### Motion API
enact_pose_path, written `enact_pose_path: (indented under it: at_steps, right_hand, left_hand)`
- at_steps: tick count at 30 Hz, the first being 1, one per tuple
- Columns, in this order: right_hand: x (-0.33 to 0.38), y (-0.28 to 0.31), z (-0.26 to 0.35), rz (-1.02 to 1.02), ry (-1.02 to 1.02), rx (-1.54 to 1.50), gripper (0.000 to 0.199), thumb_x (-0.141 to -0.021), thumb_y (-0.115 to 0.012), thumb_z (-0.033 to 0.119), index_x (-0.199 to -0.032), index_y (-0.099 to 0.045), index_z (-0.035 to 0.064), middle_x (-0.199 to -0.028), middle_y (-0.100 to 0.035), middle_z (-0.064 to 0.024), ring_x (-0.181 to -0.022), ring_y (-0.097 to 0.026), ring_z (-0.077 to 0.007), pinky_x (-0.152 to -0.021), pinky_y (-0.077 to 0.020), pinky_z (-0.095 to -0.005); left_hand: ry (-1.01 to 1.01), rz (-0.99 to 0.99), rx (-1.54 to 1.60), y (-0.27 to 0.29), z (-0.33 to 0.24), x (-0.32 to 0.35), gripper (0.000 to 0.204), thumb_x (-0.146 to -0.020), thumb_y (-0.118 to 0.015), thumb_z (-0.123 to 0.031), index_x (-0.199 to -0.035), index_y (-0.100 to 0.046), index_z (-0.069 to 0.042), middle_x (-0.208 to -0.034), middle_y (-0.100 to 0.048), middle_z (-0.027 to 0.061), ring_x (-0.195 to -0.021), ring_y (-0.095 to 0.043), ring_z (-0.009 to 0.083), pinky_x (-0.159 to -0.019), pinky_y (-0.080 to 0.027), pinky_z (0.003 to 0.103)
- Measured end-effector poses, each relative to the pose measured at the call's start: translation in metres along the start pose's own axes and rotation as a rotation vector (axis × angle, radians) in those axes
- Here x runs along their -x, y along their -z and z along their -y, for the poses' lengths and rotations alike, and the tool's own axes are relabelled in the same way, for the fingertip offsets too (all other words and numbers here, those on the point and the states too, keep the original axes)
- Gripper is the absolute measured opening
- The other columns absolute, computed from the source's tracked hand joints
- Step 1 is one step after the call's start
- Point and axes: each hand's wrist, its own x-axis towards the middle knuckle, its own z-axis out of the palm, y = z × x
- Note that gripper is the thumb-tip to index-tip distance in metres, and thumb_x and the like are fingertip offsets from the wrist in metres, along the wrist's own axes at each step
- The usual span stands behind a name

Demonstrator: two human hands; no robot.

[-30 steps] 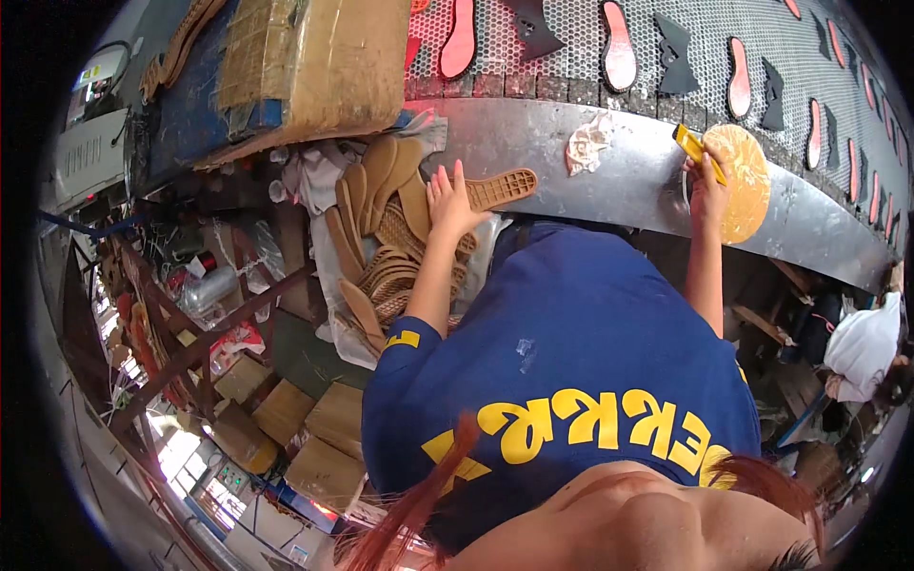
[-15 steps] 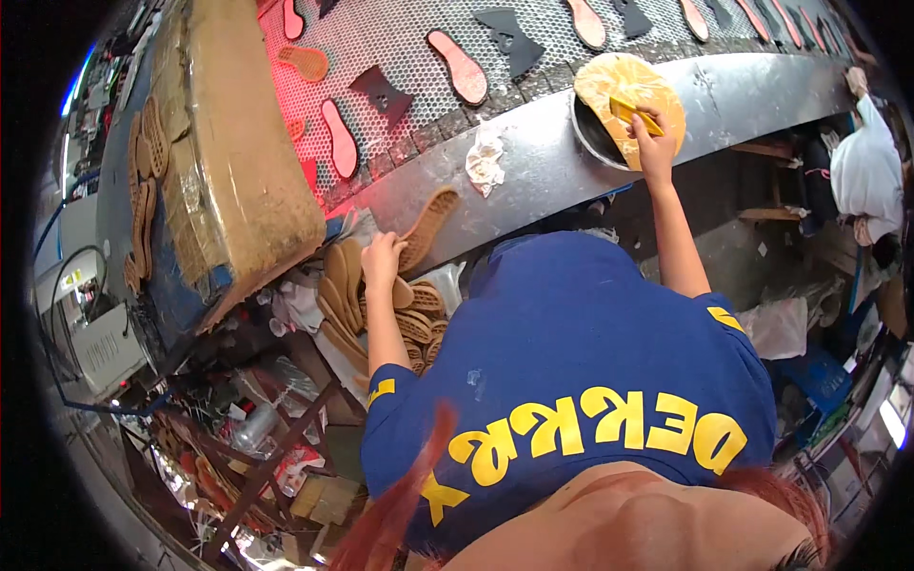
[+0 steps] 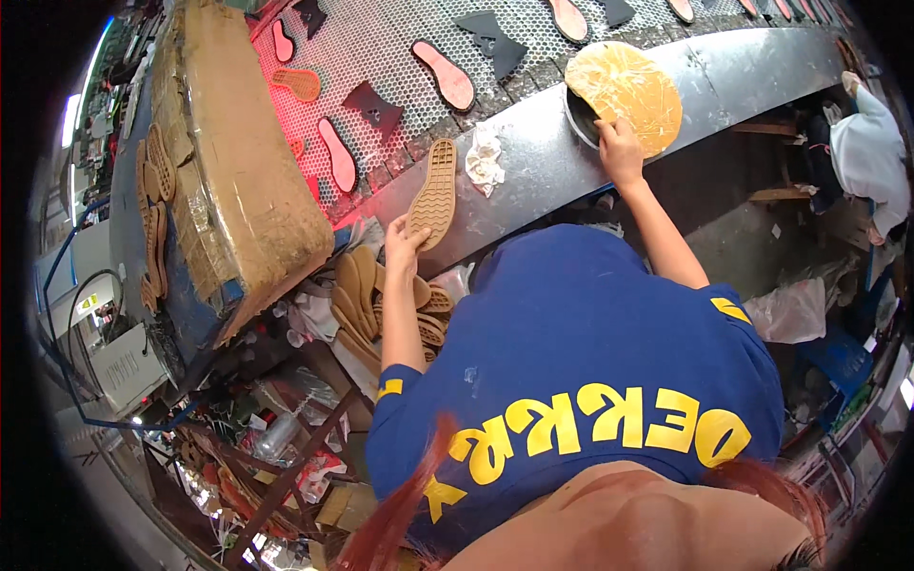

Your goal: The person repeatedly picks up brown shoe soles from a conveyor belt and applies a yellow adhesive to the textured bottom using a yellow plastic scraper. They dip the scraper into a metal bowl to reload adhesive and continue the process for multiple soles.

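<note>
My left hand (image 3: 404, 246) pinches a tan shoe sole (image 3: 437, 195) by its lower end. The sole stands tilted up over the metal ledge, its grooved tread side showing. At the pot (image 3: 580, 122) on the ledge, my right hand (image 3: 621, 152) is closed, with its fingertips at the dark gap beside the pot's round yellowish cover (image 3: 628, 90). The yellow flat tool it held a moment ago is out of sight, apparently down in the pot. Below my left hand lies a pile of tan soles (image 3: 357, 295), partly hidden by my forearm.
Pink insoles (image 3: 444, 74) and black cut pieces (image 3: 493, 43) lie on a mesh conveyor (image 3: 390, 67) beyond the metal ledge (image 3: 705, 90). A crumpled white tissue (image 3: 485, 160) rests on the ledge. A large cardboard-covered box (image 3: 252, 162) stands at left. Another person (image 3: 868, 152) is far right.
My left hand has lifted the sole from the pile and turned its tread into view. My right hand has moved left and down to the pot's gap, and the yellow tool has gone from sight.
</note>
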Motion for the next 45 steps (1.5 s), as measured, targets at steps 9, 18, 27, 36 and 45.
enact_pose_path:
  at_steps: [9,18,27,36,45]
  right_hand:
    - [0.001,-0.012,-0.012,-0.041,-0.367,-0.510,0.020,-0.086,-0.066,0.014,-0.106,-0.068,0.0087,-0.100,-0.066,-0.0140,-0.092,-0.066,-0.0284,-0.077,-0.0520,-0.0348]
    - [-0.009,0.000,-0.007,0.057,-0.372,-0.434,0.020,-0.087,-0.066,0.012,-0.106,-0.068,0.0046,-0.104,-0.068,-0.0157,-0.094,-0.067,-0.0283,-0.081,-0.0510,-0.0340]
    - [-0.014,-0.004,-0.016,0.047,-0.471,-0.720,0.020,-0.088,-0.066,0.011,-0.105,-0.069,0.0027,-0.092,-0.068,-0.0060,-0.082,-0.062,-0.0123,-0.074,-0.0481,-0.0256]
    - [-0.044,0.014,-0.020,0.118,-1.017,-1.769,0.027,-0.092,-0.058,0.010,-0.116,-0.059,-0.0018,-0.093,-0.063,-0.0081,-0.068,-0.056,-0.0136,-0.065,-0.0491,-0.0265]
    - [-0.079,0.107,0.140,-0.059,-0.220,-1.547,0.013,-0.097,-0.051,0.009,-0.107,-0.055,0.0010,-0.111,-0.058,-0.0130,-0.095,-0.059,-0.0204,-0.083,-0.0503,-0.0326]
  left_hand:
    - [-0.817,-0.430,-0.384,-0.036,-0.061,0.024,0.018,-0.083,-0.073,-0.006,-0.095,-0.062,0.001,-0.094,-0.064,0.0055,-0.081,-0.058,0.0115,-0.074,-0.048,0.026]
    - [-0.546,-0.310,-0.449,-0.052,0.020,-0.035,0.020,-0.092,-0.064,-0.016,-0.104,-0.064,0.000,-0.083,-0.066,0.0048,-0.073,-0.062,0.0111,-0.065,-0.051,0.027]
    - [-0.341,0.172,0.164,-0.089,-0.035,-0.029,0.036,-0.102,-0.040,-0.025,-0.130,-0.044,-0.002,-0.110,-0.064,0.0204,-0.079,-0.069,0.0248,-0.056,-0.061,0.035]
    - [-0.217,0.384,0.392,-0.145,-0.069,0.025,0.051,-0.103,-0.026,-0.038,-0.130,-0.046,0.000,-0.105,-0.065,0.0203,-0.070,-0.067,0.0258,-0.052,-0.058,0.035]
    - [-0.071,0.695,0.689,-0.174,-0.095,0.055,0.066,-0.100,-0.020,-0.050,-0.135,-0.043,0.001,-0.116,-0.059,0.0287,-0.080,-0.066,0.0309,-0.055,-0.059,0.038]
